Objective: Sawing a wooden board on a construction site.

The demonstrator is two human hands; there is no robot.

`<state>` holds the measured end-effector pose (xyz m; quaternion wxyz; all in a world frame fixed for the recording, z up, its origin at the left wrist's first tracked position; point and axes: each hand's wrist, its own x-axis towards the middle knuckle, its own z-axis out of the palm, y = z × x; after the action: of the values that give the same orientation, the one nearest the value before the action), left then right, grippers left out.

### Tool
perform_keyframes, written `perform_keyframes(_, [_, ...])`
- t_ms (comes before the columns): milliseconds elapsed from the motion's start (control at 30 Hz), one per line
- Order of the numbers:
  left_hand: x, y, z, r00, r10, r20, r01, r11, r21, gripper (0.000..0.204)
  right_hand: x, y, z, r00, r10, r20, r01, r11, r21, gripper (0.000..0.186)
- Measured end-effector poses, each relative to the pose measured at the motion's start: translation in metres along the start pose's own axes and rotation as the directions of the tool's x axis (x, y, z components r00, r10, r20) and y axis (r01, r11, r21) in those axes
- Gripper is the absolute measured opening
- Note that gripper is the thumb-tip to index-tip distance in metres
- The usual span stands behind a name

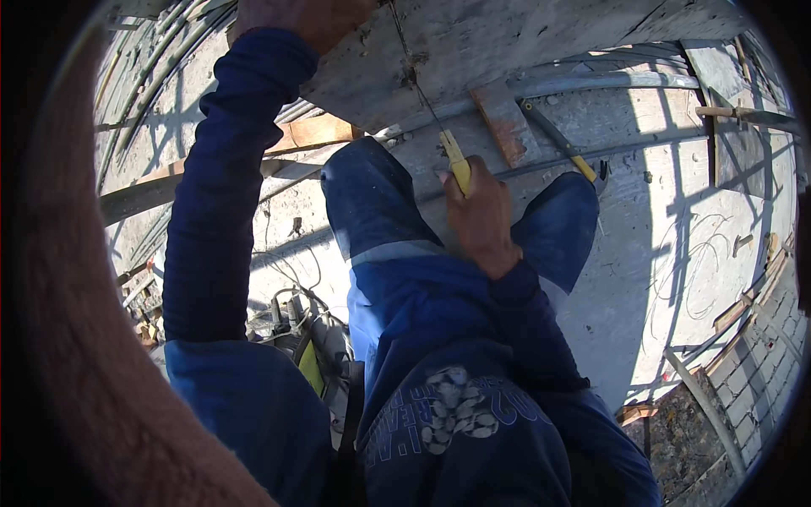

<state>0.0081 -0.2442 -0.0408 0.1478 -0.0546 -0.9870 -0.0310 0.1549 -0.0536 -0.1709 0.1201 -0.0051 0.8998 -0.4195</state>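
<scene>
My right hand is closed around the yellow handle of a handsaw, held in front of my knees. Its thin blade, seen nearly edge-on, runs up to a dark line in a large grey, worn board. At the upper edge of the picture, my left hand lies at the board's left part; its fingers are mostly out of view. Just right of the saw is a short reddish-brown wood piece. Beyond it lies a hammer with a dark and yellow handle, its head beside my right knee.
Bundles of long rods lie at the far left. A power tool with green on it and tangled cords rest by my left side. Loose wire curls on the sunlit floor at right. A wooden plank lies near my left knee.
</scene>
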Motion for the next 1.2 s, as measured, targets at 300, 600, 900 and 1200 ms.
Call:
perform_keyframes(300, [-0.004,0.007,-0.014,1.000,-0.006,-0.017,0.006,1.000,-0.008,0.058,0.061,0.006,0.030,0.999,-0.040,-0.031,0.039,0.999,-0.032,0.022])
perform_keyframes(600, [-0.004,-0.003,-0.005,0.999,-0.016,-0.033,0.016,1.000,-0.012,0.058,0.058,0.015,0.045,0.989,-0.127,-0.079,0.130,0.991,0.037,0.026])
perform_keyframes(900, [0.000,0.001,-0.006,1.000,-0.026,-0.001,0.026,1.000,0.008,0.055,0.062,0.043,0.076,0.988,-0.094,-0.123,0.105,0.991,0.082,0.025])
perform_keyframes(1200, [0.004,-0.012,-0.002,0.998,-0.019,-0.054,0.016,0.999,-0.049,0.056,0.017,0.001,0.022,1.000,-0.018,0.018,0.018,1.000,-0.013,0.029])
